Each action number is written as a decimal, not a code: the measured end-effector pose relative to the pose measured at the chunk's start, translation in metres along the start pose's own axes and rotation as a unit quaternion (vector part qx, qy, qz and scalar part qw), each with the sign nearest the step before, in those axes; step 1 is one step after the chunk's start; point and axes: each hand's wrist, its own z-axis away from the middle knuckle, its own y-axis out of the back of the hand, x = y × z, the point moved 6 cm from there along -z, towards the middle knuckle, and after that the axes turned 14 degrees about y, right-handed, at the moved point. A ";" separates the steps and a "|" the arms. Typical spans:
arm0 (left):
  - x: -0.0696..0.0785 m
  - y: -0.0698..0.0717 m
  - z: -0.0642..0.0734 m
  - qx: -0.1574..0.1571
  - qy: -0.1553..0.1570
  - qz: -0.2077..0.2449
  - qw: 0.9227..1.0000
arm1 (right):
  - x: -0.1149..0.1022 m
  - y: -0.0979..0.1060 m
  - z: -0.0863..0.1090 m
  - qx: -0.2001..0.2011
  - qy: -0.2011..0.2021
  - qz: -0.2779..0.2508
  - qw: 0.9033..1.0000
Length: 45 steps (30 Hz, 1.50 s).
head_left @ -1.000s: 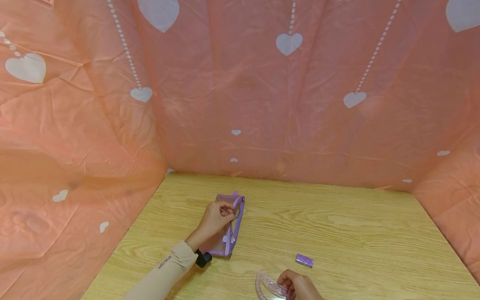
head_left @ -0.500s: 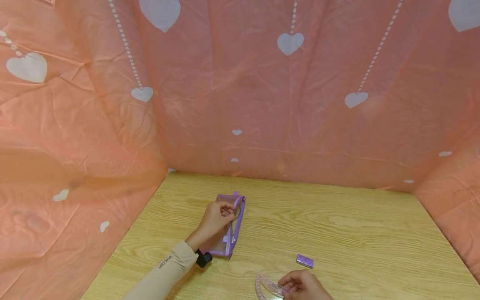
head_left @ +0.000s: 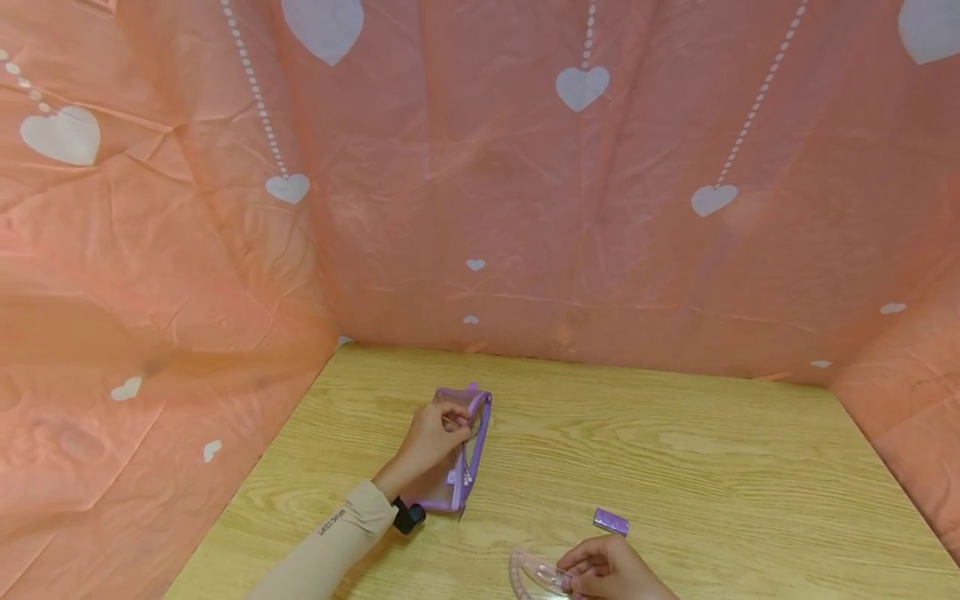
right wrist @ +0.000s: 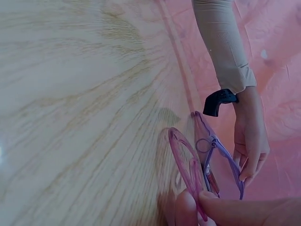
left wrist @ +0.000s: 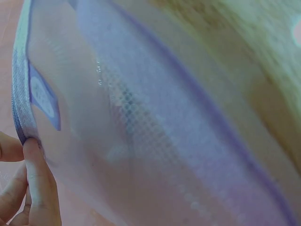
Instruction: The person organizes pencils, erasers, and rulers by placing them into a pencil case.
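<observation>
A purple-trimmed see-through mesh pencil case [head_left: 438, 493] lies on the table's left half, its zipped mouth gaping. My left hand [head_left: 429, 435] pinches the zipper edge between thumb and finger, plainly seen in the left wrist view, where the mesh wall [left wrist: 80, 141] fills most of the picture. Low in the head view, my right hand [head_left: 613, 571] pinches a clear pinkish protractor [head_left: 517, 569] at one end. The right wrist view shows the protractor [right wrist: 178, 149] edge-on before the case mouth, where a slim reddish item [right wrist: 212, 181] shows inside.
A small purple block [head_left: 611, 522] with a silvery edge lies beyond the right hand. The wood-grain table [head_left: 675, 442] meets an orange-pink sheet with white hearts [head_left: 582, 88] at its back and sides. A black band with a device [head_left: 408, 517] sits on the left wrist.
My right hand has shifted slightly right and turned a little, still pinching the protractor. The left hand stays in place on the case's edge. The head view has drifted slightly.
</observation>
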 end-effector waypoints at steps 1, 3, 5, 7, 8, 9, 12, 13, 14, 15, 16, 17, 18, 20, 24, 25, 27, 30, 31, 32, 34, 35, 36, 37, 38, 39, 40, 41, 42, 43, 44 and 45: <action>0.000 0.000 0.000 -0.001 0.001 0.002 1.000 | 0.000 0.000 0.000 0.000 -0.002 -0.006 1.000; 0.000 0.000 0.000 -0.001 0.003 0.002 1.000 | 0.001 0.000 0.000 0.004 -0.011 -0.022 1.000; -0.001 -0.001 0.001 -0.002 0.004 0.002 1.000 | 0.000 0.000 -0.001 0.009 -0.016 -0.039 0.999; -0.001 -0.001 0.000 -0.004 0.007 0.003 1.000 | 0.000 0.001 -0.001 0.012 -0.020 -0.057 0.998; -0.001 -0.002 0.000 -0.004 0.006 0.003 1.000 | -0.001 0.001 -0.001 0.013 -0.020 -0.064 0.998; -0.001 -0.002 0.000 -0.005 0.006 0.004 1.000 | -0.002 0.001 -0.002 0.013 -0.019 -0.069 0.997; -0.001 -0.002 -0.001 -0.006 0.006 0.005 1.000 | -0.003 0.001 -0.003 0.015 -0.019 -0.082 0.996; -0.001 -0.002 -0.001 -0.006 0.006 0.005 1.000 | -0.004 0.000 -0.004 0.018 -0.021 -0.084 0.996; -0.001 -0.002 -0.001 -0.006 0.005 0.005 1.000 | -0.003 0.000 -0.004 0.020 -0.023 -0.086 0.996; -0.001 -0.001 -0.001 -0.005 0.006 0.004 1.000 | -0.003 0.000 -0.005 0.021 -0.022 -0.087 0.996; 0.000 -0.001 -0.001 -0.005 0.006 0.004 1.000 | -0.003 0.000 -0.005 0.021 -0.022 -0.087 0.996; 0.000 -0.001 -0.001 -0.005 0.005 0.004 1.000 | -0.004 0.001 -0.005 0.023 -0.021 -0.088 0.996; 0.000 -0.001 -0.001 -0.004 0.006 0.004 1.000 | -0.004 0.001 -0.006 0.023 -0.020 -0.088 0.996; 0.000 -0.001 -0.001 -0.003 0.007 0.004 1.000 | -0.005 0.001 -0.007 0.021 -0.015 -0.082 0.996; 0.001 -0.001 -0.001 -0.001 0.008 0.001 1.000 | -0.009 0.003 -0.011 0.019 -0.006 -0.044 0.999; 0.001 -0.001 -0.001 -0.001 0.007 0.000 1.000 | -0.010 0.003 -0.012 0.020 -0.008 -0.036 0.999; 0.001 -0.001 -0.001 -0.002 0.007 -0.001 1.000 | -0.011 0.004 -0.014 0.025 -0.016 -0.020 0.999; 0.001 -0.002 -0.002 -0.004 0.009 -0.002 1.000 | -0.013 0.005 -0.018 0.041 -0.036 -0.020 0.998; 0.000 -0.002 -0.002 -0.004 0.009 -0.001 1.000 | -0.013 0.005 -0.019 0.045 -0.038 -0.022 0.998; 0.000 -0.002 -0.002 -0.005 0.009 -0.001 1.000 | -0.014 0.005 -0.021 0.049 -0.038 -0.022 0.998; 0.000 -0.002 -0.002 -0.006 0.010 -0.002 1.000 | -0.015 0.006 -0.023 0.050 -0.029 -0.025 0.998; 0.000 -0.002 -0.002 -0.007 0.010 -0.003 1.000 | -0.016 0.006 -0.025 0.050 -0.026 -0.028 0.998; 0.000 -0.002 -0.002 -0.007 0.010 -0.003 1.000 | -0.017 0.007 -0.026 0.050 -0.023 -0.030 0.998; 0.000 -0.002 -0.002 -0.008 0.009 -0.004 1.000 | -0.018 0.008 -0.027 0.049 -0.020 -0.028 0.998; 0.000 -0.002 -0.002 -0.008 0.009 -0.005 1.000 | -0.019 0.009 -0.028 0.047 -0.016 -0.021 0.999; 0.000 -0.002 -0.002 -0.008 0.009 -0.006 1.000 | -0.020 0.010 -0.030 0.048 -0.017 -0.015 0.999; 0.000 -0.002 -0.002 -0.009 0.010 -0.006 1.000 | -0.020 0.011 -0.031 0.052 -0.022 -0.012 0.998; 0.000 -0.002 -0.003 -0.010 0.010 -0.006 1.000 | -0.021 0.013 -0.033 0.057 -0.026 -0.002 0.998; 0.000 -0.002 -0.003 -0.010 0.010 -0.005 1.000 | -0.021 0.014 -0.034 0.060 -0.029 0.008 0.998; 0.000 -0.002 -0.003 -0.010 0.010 -0.005 1.000 | -0.022 0.016 -0.036 0.062 -0.031 0.018 0.997; 0.000 -0.002 -0.003 -0.011 0.010 -0.005 1.000 | -0.022 0.017 -0.037 0.068 -0.038 0.020 0.997; 0.000 -0.002 -0.003 -0.011 0.011 -0.004 1.000 | -0.022 0.019 -0.038 0.074 -0.044 0.018 0.996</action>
